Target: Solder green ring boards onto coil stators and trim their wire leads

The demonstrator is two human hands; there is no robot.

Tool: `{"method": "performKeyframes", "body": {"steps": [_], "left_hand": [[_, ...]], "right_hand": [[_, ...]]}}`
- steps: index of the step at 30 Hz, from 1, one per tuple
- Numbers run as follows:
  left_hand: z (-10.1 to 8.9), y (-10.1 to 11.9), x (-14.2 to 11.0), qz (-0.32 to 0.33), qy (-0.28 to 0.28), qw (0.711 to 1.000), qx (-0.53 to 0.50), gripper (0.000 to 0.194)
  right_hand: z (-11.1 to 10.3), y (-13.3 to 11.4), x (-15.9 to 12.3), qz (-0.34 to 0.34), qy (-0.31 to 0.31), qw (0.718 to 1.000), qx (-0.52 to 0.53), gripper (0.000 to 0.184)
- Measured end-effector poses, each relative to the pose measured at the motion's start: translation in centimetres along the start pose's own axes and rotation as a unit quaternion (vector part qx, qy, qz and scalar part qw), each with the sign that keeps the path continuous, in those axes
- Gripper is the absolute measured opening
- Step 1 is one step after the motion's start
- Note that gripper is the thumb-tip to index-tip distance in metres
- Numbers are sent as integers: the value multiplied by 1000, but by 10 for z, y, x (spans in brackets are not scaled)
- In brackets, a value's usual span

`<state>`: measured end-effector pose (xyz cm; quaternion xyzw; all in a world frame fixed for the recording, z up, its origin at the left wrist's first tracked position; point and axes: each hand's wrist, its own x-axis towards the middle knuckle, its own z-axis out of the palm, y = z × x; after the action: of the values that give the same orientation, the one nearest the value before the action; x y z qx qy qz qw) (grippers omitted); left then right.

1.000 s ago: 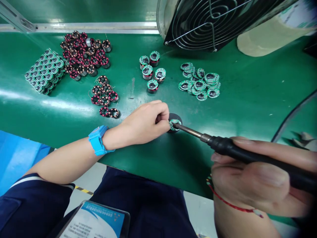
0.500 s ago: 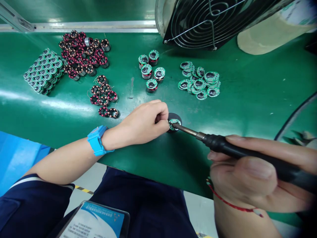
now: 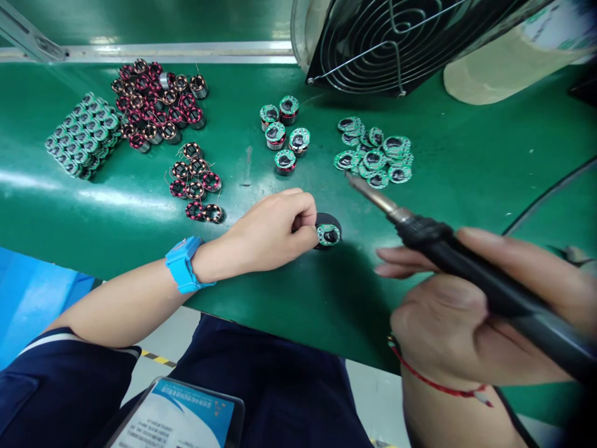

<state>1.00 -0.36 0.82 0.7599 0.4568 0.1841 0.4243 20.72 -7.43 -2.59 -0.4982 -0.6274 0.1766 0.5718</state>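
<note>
My left hand (image 3: pixel 275 231) is closed in a pinch at the left edge of a small round green circuit board (image 3: pixel 329 235). What its fingertips grip is hidden behind them. The board sits on a round black base (image 3: pixel 328 219) on the green bench. My right hand (image 3: pixel 466 317) is wrapped round the black handle of a soldering iron (image 3: pixel 431 239). The iron's tip is raised up and to the right of the board, apart from it, and appears in front of the pile of loose round boards (image 3: pixel 375 155).
Several board-topped coils (image 3: pixel 285 160) stand behind my left hand. Wire-wound coils (image 3: pixel 196 169) lie to the left, with a larger cluster (image 3: pixel 153 102) and stacked board panels (image 3: pixel 84 135) beyond. A black fan (image 3: pixel 387 50) stands at the back. A cable (image 3: pixel 550 196) crosses the right side.
The soldering iron's tip has lifted off the circuit board, upward and to the right, as my right hand tilted. My left hand has stayed in place at the board.
</note>
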Motion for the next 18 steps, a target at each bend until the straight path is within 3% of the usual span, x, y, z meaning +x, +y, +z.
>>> {"method": "performKeyframes", "body": {"steps": [2,6,8,14,18], "left_hand": [[0,0,0,1,2,1000,-1,13],[2,-1,0,6,3,1000,2,13],[3,-2,0,10,3,1000,3,13],[-7,-7,-4,19,-18,999,34,2],[-12,-9,-8,43,-74,991,107,12]], "right_hand": [[7,-7,8,-36,-32,998,-35,48],[15,-10,15,-44,-206,971,-117,60],[16,-7,14,-49,-261,955,-129,63],[20,-1,11,-29,-251,958,-133,59],[23,-3,12,-26,-231,961,-151,59]]}}
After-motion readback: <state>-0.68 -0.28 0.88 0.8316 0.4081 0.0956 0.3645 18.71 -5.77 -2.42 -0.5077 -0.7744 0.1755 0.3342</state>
